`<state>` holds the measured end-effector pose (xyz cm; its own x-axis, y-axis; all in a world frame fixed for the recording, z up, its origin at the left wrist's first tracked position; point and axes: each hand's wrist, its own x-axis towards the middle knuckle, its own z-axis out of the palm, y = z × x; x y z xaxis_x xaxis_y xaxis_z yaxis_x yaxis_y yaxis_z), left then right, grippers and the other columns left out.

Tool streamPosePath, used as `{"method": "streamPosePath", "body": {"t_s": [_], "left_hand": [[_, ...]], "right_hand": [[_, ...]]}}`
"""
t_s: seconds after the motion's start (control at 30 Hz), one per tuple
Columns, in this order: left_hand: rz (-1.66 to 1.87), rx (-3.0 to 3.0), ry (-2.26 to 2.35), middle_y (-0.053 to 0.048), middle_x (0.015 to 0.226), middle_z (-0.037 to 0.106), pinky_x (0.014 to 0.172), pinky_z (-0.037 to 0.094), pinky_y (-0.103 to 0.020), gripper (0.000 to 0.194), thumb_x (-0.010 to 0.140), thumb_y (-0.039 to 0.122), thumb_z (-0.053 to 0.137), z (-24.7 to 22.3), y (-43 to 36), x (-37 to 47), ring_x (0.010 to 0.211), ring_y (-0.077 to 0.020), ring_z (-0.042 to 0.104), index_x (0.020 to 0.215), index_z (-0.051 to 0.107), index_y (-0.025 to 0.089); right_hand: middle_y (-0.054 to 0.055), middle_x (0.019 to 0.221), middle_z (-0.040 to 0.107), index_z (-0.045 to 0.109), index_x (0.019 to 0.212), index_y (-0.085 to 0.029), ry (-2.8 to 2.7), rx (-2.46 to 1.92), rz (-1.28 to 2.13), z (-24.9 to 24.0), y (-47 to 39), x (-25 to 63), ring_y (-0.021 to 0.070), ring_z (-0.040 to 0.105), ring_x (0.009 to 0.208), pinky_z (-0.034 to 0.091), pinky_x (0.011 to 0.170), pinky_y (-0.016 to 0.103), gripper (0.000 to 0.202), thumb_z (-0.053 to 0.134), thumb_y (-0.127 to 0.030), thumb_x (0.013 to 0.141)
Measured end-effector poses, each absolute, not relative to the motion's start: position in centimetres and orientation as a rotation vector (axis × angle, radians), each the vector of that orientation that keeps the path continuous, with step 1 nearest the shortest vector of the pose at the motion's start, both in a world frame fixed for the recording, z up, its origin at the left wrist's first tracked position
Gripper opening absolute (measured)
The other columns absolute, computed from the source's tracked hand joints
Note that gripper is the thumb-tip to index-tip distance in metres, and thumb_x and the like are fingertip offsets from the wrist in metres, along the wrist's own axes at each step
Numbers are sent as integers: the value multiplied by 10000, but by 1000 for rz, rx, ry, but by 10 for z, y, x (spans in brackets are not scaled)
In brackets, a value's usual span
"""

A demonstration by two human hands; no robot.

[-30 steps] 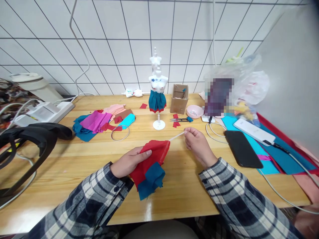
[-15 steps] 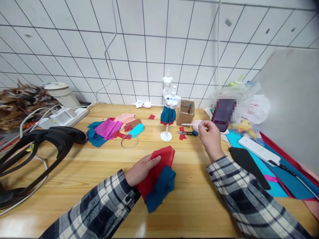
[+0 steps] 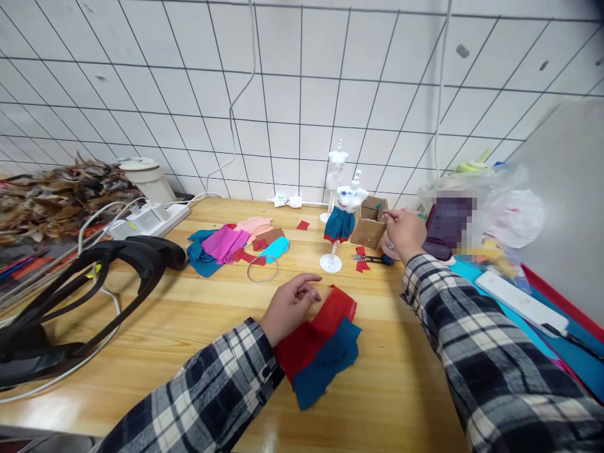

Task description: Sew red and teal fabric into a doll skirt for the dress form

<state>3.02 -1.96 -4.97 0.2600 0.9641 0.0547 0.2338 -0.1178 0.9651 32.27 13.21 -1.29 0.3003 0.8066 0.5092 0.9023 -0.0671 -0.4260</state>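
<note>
"How is the left hand [image 3: 291,308] held?"

"It is held loosely open above the table [image 3: 221,371], with the fingers half bent and a gap left between thumb and forefinger. No cloth is seen pinched in it."

"And the red-and-blue cloth [image 3: 321,347]?"

"It is spread on the table near the front, rumpled, and its left edge is overlapped by the left hand and its cuff. Whether it is touched there cannot be told."

"Where is the right hand [image 3: 406,231]?"

"It is stretched out well apart from the left, beside the cardboard box [image 3: 369,236]. Its fingers are bent inward; whether anything is gripped at their tips cannot be told."

"Is anything blocked by it?"

"The pink bowl [image 3: 389,248] is mostly covered. The snips [image 3: 372,258] are laid just beside it, across red scraps [image 3: 362,267]."

"What else is placed nearby?"

"A small dress form [image 3: 340,224], dressed in a blue skirt with a red hem, is stood left of the box. Farther left, a thin hoop [image 3: 255,281] is rested against a pile of coloured cloth [image 3: 226,244]."
</note>
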Motion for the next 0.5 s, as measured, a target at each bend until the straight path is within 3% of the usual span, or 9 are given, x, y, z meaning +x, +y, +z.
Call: {"method": "streamPosePath", "body": {"t_s": [0.1,0.17,0.27,0.37,0.5], "left_hand": [[744,1919,1333,-16,759,636,658,414,-277,132,823,303,588,-36,-20,20,730,-168,568,848,634,182],[485,2043,1267,0,703,617,606,371,-264,185,820,357,607,-26,-23,15,671,-154,541,758,622,183],[140,2140,1081,9,712,633,577,340,-264,212,788,405,660,-20,-32,15,655,-154,543,766,638,196],[40,2297,1069,-19,829,659,649,371,-297,226,714,375,737,-22,-40,23,783,-205,575,821,639,202],[40,2332,1148,-39,920,651,720,399,-328,244,708,316,728,-23,-39,25,864,-237,572,898,622,208]], "right_hand": [[91,1054,725,746,1117,-244,-1521,-1869,-192,-14,131,328,253,628,936,441,775,350,342,525,-327,871],[88,1070,736,718,1177,-254,-1515,-1857,-172,-15,130,332,265,634,966,450,798,366,368,507,-320,883],[95,1094,735,720,1172,-240,-1610,-1829,-119,-16,129,336,267,639,983,459,828,385,386,442,-276,907],[88,1159,703,735,1103,-213,-1775,-1722,-112,-13,121,337,270,602,1067,441,926,410,372,450,-196,864],[137,1311,583,593,1272,-161,-1776,-1422,-251,-11,85,325,288,486,1211,352,1052,453,511,446,-79,790]]}}
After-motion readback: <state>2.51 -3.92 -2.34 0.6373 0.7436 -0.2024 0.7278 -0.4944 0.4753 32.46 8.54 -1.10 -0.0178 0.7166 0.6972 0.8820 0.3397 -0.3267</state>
